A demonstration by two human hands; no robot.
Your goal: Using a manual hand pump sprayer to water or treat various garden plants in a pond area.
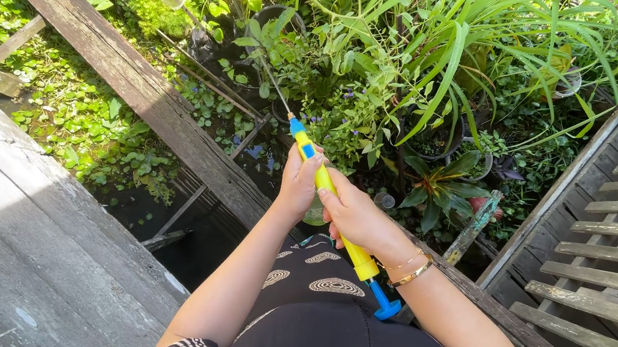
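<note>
A weathered wooden rail (123,73) is seen running from 10 o'clock toward 4 o'clock. The left hand (298,184) is closed around the forward barrel of a yellow and blue water squirter (329,200), its nozzle directed toward 11 o'clock at potted plants (415,92). The right hand (355,219) is wrapped around the barrel's middle; gold bracelets (409,268) are worn at the wrist.

A yellow water squirter (331,200) with blue tip and handle sits above a black dress (320,334) patterned with white swirls.
</note>
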